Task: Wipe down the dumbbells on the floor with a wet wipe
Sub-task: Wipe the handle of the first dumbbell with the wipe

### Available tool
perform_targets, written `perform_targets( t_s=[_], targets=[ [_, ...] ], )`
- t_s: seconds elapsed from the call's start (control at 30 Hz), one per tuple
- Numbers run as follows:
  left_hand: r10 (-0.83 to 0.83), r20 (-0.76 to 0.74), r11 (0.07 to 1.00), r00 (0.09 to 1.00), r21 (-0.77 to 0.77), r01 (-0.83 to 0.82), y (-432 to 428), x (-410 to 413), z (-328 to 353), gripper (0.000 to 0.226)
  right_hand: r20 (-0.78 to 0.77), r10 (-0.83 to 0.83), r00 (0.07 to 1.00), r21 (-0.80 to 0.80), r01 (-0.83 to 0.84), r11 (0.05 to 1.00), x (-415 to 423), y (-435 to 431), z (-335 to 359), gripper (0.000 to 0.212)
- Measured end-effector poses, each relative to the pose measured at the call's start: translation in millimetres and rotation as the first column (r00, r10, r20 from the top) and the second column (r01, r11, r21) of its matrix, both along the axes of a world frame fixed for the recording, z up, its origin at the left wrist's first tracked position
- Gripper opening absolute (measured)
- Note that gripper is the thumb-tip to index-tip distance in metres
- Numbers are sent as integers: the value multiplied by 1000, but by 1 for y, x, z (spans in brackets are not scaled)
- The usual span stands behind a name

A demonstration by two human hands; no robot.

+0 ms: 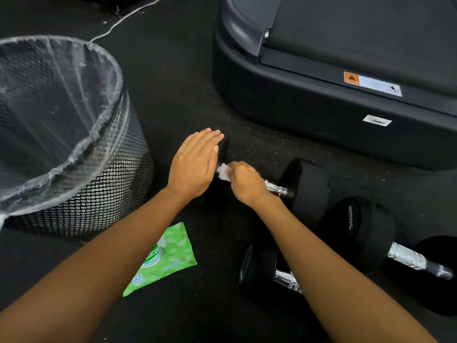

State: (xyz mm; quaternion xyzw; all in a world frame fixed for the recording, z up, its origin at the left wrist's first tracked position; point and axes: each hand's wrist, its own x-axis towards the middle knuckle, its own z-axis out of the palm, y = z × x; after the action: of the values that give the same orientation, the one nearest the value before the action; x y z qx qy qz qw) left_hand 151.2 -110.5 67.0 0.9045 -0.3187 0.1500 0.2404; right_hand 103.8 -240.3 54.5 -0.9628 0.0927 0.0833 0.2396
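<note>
Nearest: green wipe packet [168, 258], flat on the black floor [173, 82] between your forearms, its left edge hidden under your left forearm; a "15" shows at its near corner.

Beside it, to the right: near dumbbell [257, 268], with a black head and chrome handle; your right forearm crosses it and hides its other end.

Further right: second dumbbell [363, 231], lying on the floor with white lettering on the head; its knurled chrome handle runs toward the frame's right edge.

Middle: third dumbbell [306, 184], the one under your hands, lying on the floor just beyond the second.

Right grip [247, 184]: clenched round a white wet wipe [223, 172], which is pressed on the left end of the third dumbbell's chrome handle.

Left grip [195, 164]: released, fingers straight and together; the palm lies against that dumbbell's left head, mostly covering it.

Left: black mesh wastebasket [99, 189] with a clear plastic liner, standing close beside your left grip.

Far right: dark treadmill base [296, 95] with an orange warning label, well behind the dumbbells.

Farthest: pale cable [123, 18], trailing across the floor behind the wastebasket.
</note>
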Motion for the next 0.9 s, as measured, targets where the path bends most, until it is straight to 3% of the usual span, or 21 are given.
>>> perform_targets(
  t_s=[0.1,0.3,0.57,0.67,0.9],
  targets=[
    [6,0,1000,1000,1,-6,0,-1,1,43,79,-10,997,58,6,998,-8,3,-1,34],
    [-1,18,1000,1000,-14,2,1,0,-2,42,188,-129,974,25,127,992,-33,-14,-5,35],
    [7,5,1000,1000,1,-7,-1,0,0,43,210,92,973,-156,-60,986,-23,-3,-1,41],
    [1,25,1000,1000,-8,-1,0,-1,-1,42,243,34,970,-127,-3,992,-33,-11,-4,37],
    [-1,18,1000,1000,-14,1,0,1,-1,42,115,-19,993,-20,21,1000,-17,-15,-4,34]
  ],
)
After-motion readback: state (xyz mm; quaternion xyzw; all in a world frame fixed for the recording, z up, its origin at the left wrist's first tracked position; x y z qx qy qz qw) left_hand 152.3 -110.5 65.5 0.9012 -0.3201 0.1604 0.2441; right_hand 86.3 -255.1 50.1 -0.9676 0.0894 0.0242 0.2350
